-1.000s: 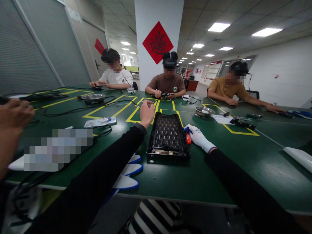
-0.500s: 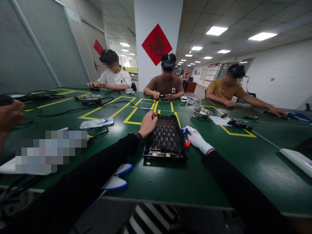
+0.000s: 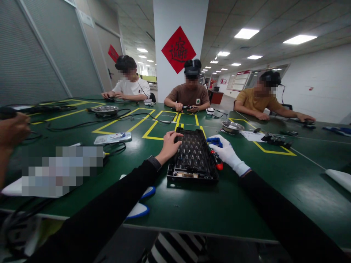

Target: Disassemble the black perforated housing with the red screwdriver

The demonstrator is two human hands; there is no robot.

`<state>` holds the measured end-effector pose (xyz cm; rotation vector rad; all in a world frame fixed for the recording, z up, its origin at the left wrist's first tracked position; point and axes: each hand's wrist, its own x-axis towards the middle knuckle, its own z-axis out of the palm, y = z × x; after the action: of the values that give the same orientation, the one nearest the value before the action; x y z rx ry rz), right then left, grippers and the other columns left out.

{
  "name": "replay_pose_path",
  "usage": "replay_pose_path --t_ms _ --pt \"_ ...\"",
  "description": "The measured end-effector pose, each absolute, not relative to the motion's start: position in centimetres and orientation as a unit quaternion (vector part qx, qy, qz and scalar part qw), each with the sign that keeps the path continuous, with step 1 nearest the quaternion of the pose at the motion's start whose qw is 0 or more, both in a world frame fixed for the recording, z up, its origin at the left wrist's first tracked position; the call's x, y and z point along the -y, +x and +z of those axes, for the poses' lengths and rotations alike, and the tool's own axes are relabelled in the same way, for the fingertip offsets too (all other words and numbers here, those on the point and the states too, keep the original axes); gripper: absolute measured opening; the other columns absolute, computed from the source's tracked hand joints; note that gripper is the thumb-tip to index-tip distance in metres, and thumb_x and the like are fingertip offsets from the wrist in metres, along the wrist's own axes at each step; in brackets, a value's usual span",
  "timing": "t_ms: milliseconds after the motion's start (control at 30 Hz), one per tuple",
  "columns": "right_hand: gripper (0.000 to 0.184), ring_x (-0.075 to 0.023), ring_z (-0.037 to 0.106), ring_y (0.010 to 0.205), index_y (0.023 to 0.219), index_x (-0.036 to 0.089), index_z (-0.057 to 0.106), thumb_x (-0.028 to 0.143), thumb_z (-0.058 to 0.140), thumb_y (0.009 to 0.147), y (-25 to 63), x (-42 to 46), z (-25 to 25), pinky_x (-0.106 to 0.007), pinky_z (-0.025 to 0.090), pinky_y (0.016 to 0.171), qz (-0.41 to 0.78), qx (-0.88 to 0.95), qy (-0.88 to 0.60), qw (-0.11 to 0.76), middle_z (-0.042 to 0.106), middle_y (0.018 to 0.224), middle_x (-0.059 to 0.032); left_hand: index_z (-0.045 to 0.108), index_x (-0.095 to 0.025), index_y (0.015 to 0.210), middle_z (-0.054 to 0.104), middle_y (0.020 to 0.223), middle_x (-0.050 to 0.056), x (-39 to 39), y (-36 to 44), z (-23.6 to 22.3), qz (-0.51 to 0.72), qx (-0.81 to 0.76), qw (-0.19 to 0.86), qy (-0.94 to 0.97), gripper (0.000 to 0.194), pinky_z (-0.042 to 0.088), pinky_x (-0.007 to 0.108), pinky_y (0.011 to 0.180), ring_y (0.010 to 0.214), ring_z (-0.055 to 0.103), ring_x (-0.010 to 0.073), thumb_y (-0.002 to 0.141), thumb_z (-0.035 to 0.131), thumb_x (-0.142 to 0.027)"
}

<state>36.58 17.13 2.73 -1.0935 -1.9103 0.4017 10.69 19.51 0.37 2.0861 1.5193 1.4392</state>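
A black rectangular casing (image 3: 191,153) lies on the table in front of me, its inside lined with rows of small metallic-looking pieces. Along its near end runs a pale strip (image 3: 187,175). My bare left hand (image 3: 171,145) rests at the left rim, fingers loosely bent and apart over it. On the right side, my right hand (image 3: 227,151) wears a white glove with blue fingertips. Its fingers curve toward the right rim, thumb and forefinger apart. A red and black handled tool, like a screwdriver (image 3: 218,165), lies between that hand and the casing.
White and blue gloves (image 3: 139,210) lie under my left forearm. Left are a clear packet (image 3: 113,138) and black cables (image 3: 116,148). Metal bowls (image 3: 232,127) and dark parts (image 3: 276,140) sit farther off. Three people work across the table; another person's hand (image 3: 15,129) shows at left.
My left fingers have spread and slid slightly back along the rim. The right hand's blue fingertips have lifted and opened a little. The view has shifted slightly.
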Motion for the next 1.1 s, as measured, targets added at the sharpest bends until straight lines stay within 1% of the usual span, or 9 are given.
replay_pose_path --t_ms 67,167,267,367,433,533,733,867,1100 --pt "0.032 -0.0162 0.058 0.086 0.109 0.021 0.056 0.03 0.05 0.079 34.2 -16.2 4.3 -0.033 0.044 0.082 0.141 0.853 -0.397 0.309 0.064 0.099 -0.0036 0.063 -0.024 0.095 0.05 0.113 0.005 -19.3 10.9 0.4 0.471 -0.495 0.092 0.725 0.026 0.03 0.039 0.102 0.117 0.04 0.0213 0.072 0.055 -0.016" --pt "0.028 -0.0202 0.053 0.098 0.103 0.02 0.061 0.035 0.05 0.081 30.2 -15.8 5.5 -0.035 0.038 0.09 -0.006 0.918 -0.362 0.16 0.063 0.103 -0.0068 0.064 -0.022 0.088 0.057 0.107 0.003 -18.6 11.1 0.9 0.47 -0.454 0.075 0.753 0.022 0.032 0.036 0.1 0.111 0.045 0.0187 0.074 0.05 -0.013" --pt "0.029 -0.0228 0.054 0.096 0.099 0.017 0.062 0.037 0.048 0.082 27.4 -16.3 5.2 -0.035 0.038 0.086 -0.093 0.917 -0.38 0.077 0.063 0.103 -0.0109 0.063 -0.021 0.085 0.062 0.1 0.002 -17.9 11.2 1.5 0.467 -0.424 0.062 0.773 0.022 0.036 0.034 0.096 0.103 0.049 0.0172 0.076 0.046 -0.011" --pt "0.024 -0.0229 0.055 0.089 0.093 0.017 0.063 0.034 0.051 0.08 26.5 -17.1 4.2 -0.034 0.04 0.081 -0.1 0.912 -0.394 0.052 0.064 0.097 -0.0108 0.063 -0.021 0.083 0.064 0.089 0.001 -17.6 11.2 1.7 0.454 -0.421 0.069 0.783 0.02 0.04 0.032 0.087 0.092 0.052 0.0171 0.076 0.046 -0.013" --pt "0.02 -0.0218 0.055 0.088 0.089 0.017 0.063 0.03 0.051 0.08 26.8 -17.3 3.8 -0.033 0.04 0.079 -0.08 0.906 -0.405 0.091 0.064 0.093 -0.0098 0.063 -0.02 0.083 0.064 0.086 0.001 -17.7 11.2 1.6 0.452 -0.415 0.082 0.785 0.019 0.042 0.03 0.081 0.086 0.054 0.0164 0.076 0.046 -0.014" --pt "0.016 -0.0194 0.053 0.089 0.087 0.019 0.062 0.024 0.048 0.081 27.7 -17.0 3.9 -0.032 0.039 0.082 -0.024 0.883 -0.41 0.227 0.063 0.091 -0.0071 0.063 -0.018 0.084 0.064 0.084 0.002 -18.0 11.2 1.5 0.449 -0.418 0.106 0.783 0.019 0.043 0.028 0.076 0.079 0.056 0.0154 0.076 0.047 -0.014" --pt "0.018 -0.0147 0.057 0.08 0.087 0.019 0.061 0.021 0.046 0.077 28.1 -16.7 3.9 -0.028 0.043 0.076 0.192 0.765 -0.401 0.466 0.064 0.084 -0.0019 0.065 -0.018 0.082 0.065 0.087 0.002 -17.3 11.3 2.1 0.415 -0.391 0.129 0.811 0.014 0.042 0.029 0.08 0.084 0.057 0.0165 0.076 0.053 -0.022" --pt "0.018 -0.0138 0.057 0.078 0.084 0.017 0.062 0.021 0.051 0.07 27.6 -17.5 2.6 -0.028 0.044 0.077 0.303 0.7 -0.387 0.518 0.064 0.082 -0.0011 0.063 -0.017 0.08 0.064 0.084 0.002 -17.0 11.4 2.2 0.425 -0.398 0.128 0.803 0.016 0.042 0.029 0.078 0.081 0.056 0.0159 0.078 0.053 -0.03" --pt "0.018 -0.0115 0.055 0.071 0.08 0.016 0.062 0.02 0.055 0.065 27.5 -17.5 2.4 -0.028 0.044 0.075 0.358 0.659 -0.404 0.523 0.063 0.077 -0.0003 0.062 -0.016 0.081 0.063 0.081 0.002 -17.3 11.3 1.9 0.435 -0.392 0.149 0.797 0.017 0.042 0.027 0.074 0.077 0.056 0.0144 0.077 0.055 -0.032"
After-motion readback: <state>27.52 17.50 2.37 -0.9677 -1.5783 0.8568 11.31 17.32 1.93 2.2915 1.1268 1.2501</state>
